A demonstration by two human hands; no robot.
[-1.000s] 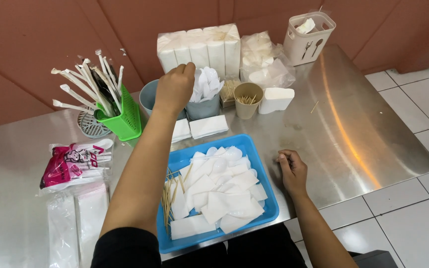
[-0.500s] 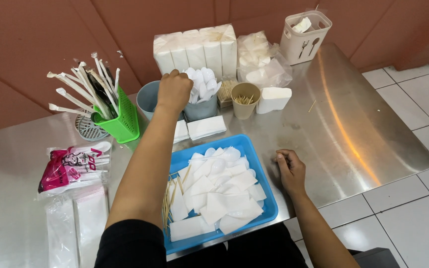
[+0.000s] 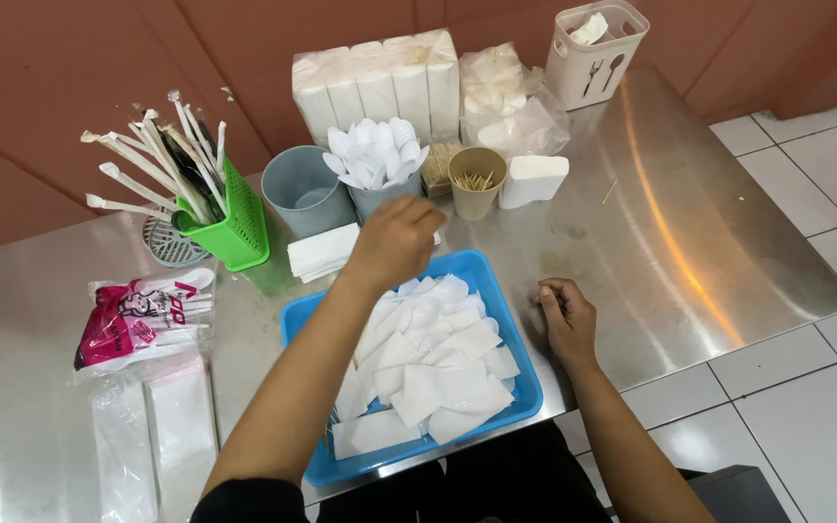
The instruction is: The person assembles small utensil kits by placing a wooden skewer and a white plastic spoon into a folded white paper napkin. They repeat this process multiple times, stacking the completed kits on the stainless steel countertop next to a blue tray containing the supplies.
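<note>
Left hand: left hand [image 3: 397, 237] hovers over the far rim of the blue tray [image 3: 515, 334], fingers curled down and together; whether it pinches anything cannot be told from this angle.
Right hand: right hand [image 3: 566, 320] rests on the desk [image 3: 709, 232] just beside the tray's right edge, fingers curled loosely inward, seemingly pinching something thin, too small to make out.
Tray contents: folded white napkins [image 3: 438, 387] lie heaped in the tray, with a few white plastic spoons [image 3: 428, 308] among them near the far end.
Spoon cup: grey cup [image 3: 375, 199] full of white plastic spoons stands just beyond the left hand.
Grey bin: empty grey container [image 3: 304, 192] stands left of the spoon cup.
Napkin stack: small pile of white napkins [image 3: 324, 252] lies on the desk between the grey bin and the tray.
Green basket: green basket [image 3: 230, 223] holds paper-wrapped utensils, upright and fanned out.
Toothpicks: tan cup [image 3: 477, 182] with toothpicks stands right of the spoon cup, touching a white box [image 3: 532, 179].
Back row: wrapped napkin packs [image 3: 380, 82] stand against the wall, a clear bag [image 3: 511, 102] of white items beside them, a white cutlery holder [image 3: 595, 44] further right.
Left side: pink and white packet [image 3: 133, 320] and clear plastic bags [image 3: 152, 426] lie on the desk.
</note>
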